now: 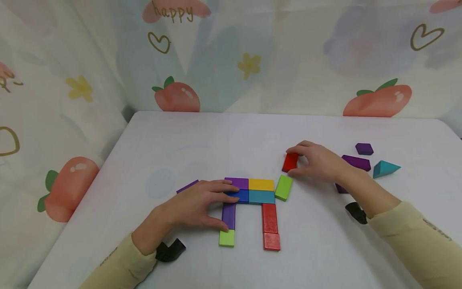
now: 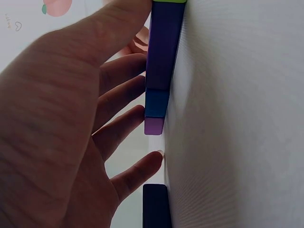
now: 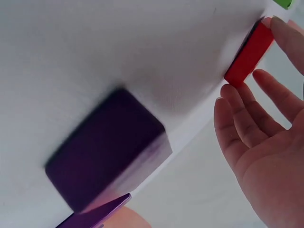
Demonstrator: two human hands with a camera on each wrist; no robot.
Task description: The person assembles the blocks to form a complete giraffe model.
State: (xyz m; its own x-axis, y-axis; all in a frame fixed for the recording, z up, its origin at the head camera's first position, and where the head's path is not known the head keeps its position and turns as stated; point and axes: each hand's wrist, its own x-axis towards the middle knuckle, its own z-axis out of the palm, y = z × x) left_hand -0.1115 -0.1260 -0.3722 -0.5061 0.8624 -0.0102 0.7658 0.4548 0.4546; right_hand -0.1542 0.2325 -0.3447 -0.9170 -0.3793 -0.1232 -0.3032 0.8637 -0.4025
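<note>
My right hand [image 1: 319, 161] pinches a red block [image 1: 290, 163] between thumb and fingers, just beyond a slanted lime block [image 1: 284, 188]. In the right wrist view that red block [image 3: 250, 53] is low at the table surface. My left hand [image 1: 195, 204] rests with spread fingers on the flat block figure. Its fingertips touch the purple block [image 1: 241, 182] and the blue block [image 1: 244, 196]; its thumb lies by the small lime block [image 1: 226, 240]. Yellow [image 1: 261, 184] and teal [image 1: 262, 197] blocks adjoin these. Two red blocks [image 1: 270, 218] run down from the teal one.
Right of the right hand lie a small purple block [image 1: 364, 149], a longer purple block [image 1: 356, 162] and a teal wedge [image 1: 386, 169]. Another purple block [image 1: 341, 188] is partly behind the right forearm. A thin purple piece [image 1: 187, 186] lies beyond the left hand on the white table [image 1: 202, 136].
</note>
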